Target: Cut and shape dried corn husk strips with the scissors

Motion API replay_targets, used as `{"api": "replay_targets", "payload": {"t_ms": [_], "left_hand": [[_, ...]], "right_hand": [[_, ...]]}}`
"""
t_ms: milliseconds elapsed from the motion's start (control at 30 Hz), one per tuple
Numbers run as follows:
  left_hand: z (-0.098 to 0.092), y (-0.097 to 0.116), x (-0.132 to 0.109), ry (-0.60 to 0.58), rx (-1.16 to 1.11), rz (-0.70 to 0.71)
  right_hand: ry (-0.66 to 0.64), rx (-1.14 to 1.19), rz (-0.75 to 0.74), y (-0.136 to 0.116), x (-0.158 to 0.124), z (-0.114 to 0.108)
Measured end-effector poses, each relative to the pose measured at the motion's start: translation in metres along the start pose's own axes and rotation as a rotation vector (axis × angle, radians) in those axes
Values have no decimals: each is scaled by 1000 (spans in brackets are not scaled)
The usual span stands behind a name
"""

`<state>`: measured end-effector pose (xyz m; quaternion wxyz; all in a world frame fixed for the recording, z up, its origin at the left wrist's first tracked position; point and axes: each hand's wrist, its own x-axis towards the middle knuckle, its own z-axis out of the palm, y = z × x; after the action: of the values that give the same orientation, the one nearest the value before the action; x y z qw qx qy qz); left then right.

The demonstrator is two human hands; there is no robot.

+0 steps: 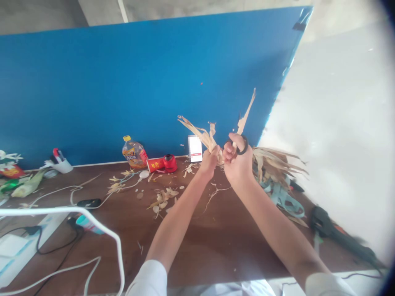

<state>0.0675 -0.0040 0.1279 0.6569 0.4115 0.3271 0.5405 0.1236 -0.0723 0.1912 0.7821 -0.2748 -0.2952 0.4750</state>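
Observation:
My left hand [211,161] is closed around a bundle of dried corn husk [205,137], whose loose ends fan out up and to the left. Close beside it, my right hand [239,162] is closed with the black looped handle of a pair of scissors [243,144] about its fingers. A narrow husk strip [246,114] rises from the right hand, in front of the scissors' mostly hidden blades. Both hands are raised over the back of the brown table [197,250]. Whether the blades touch the left hand's bundle cannot be made out.
Right of my hands lie a husk pile [277,162], pale blue-green strapping [285,201] and a black glue gun [336,234]. Husk scraps [163,199], a bottle [134,153], a red container [169,163] and a phone [196,149] stand further back. A white tube [119,255] and cables cross the left.

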Motion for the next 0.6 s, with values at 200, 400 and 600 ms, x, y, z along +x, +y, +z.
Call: {"api": "replay_targets", "payload": {"t_ms": [200, 400, 600], "left_hand": [[33, 6, 5, -147, 6, -37], [51, 7, 13, -278, 37, -68], [56, 8, 13, -323, -20, -107]], "right_hand": [[29, -72, -173, -17, -3, 1], [47, -149, -342, -23, -3, 0], [65, -147, -382, -27, -6, 1]]}}
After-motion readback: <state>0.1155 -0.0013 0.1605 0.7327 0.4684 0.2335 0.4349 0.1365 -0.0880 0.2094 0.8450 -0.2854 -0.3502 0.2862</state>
